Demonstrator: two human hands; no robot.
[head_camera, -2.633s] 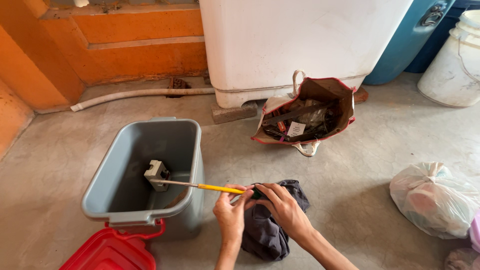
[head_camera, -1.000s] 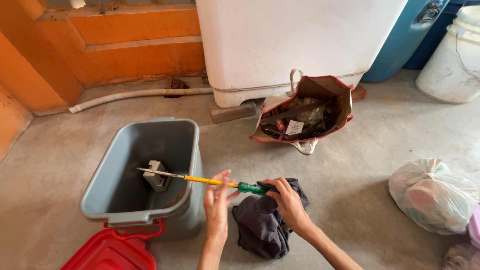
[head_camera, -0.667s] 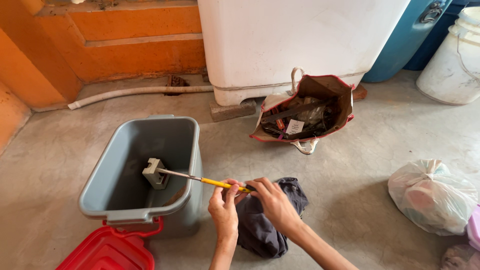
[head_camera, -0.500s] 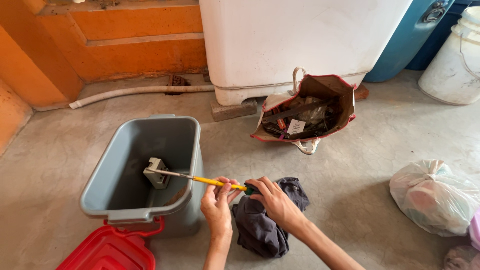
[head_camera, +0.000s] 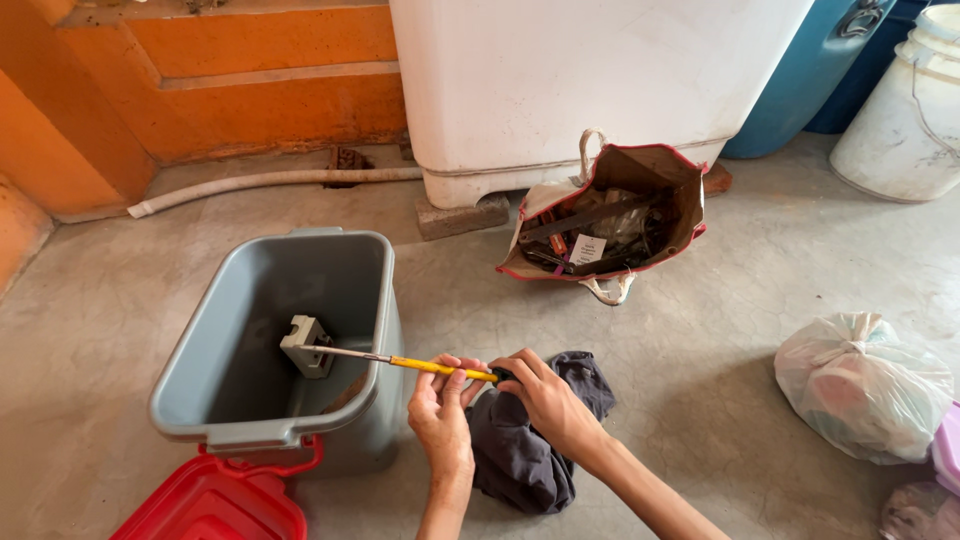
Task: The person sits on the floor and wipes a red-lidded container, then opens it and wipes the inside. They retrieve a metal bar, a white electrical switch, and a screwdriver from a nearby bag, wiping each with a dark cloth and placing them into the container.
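A screwdriver [head_camera: 412,364] with a yellow shaft sleeve and a green handle reaches into a grey plastic bin [head_camera: 205,410]. Its metal tip meets a small grey block-shaped part [head_camera: 303,344] fixed to the bin's inner wall. My left hand [head_camera: 443,412] pinches the yellow shaft near the handle. My right hand [head_camera: 545,400] wraps the handle, which is mostly hidden by the fingers. Under both hands a dark grey cloth [head_camera: 520,452] lies crumpled on the concrete floor.
A red lid [head_camera: 215,505] sits by the bin's near edge. Behind stand a large white appliance [head_camera: 590,80], an open bag of tools [head_camera: 610,220], a blue drum [head_camera: 800,80] and a white bucket [head_camera: 900,120]. A tied plastic bag [head_camera: 865,385] lies at right, a white pipe [head_camera: 270,182] along the orange wall.
The screwdriver's tip shifted slightly up and down around the block in the bin while both hands kept hold. My left hand slid a little along the shaft.
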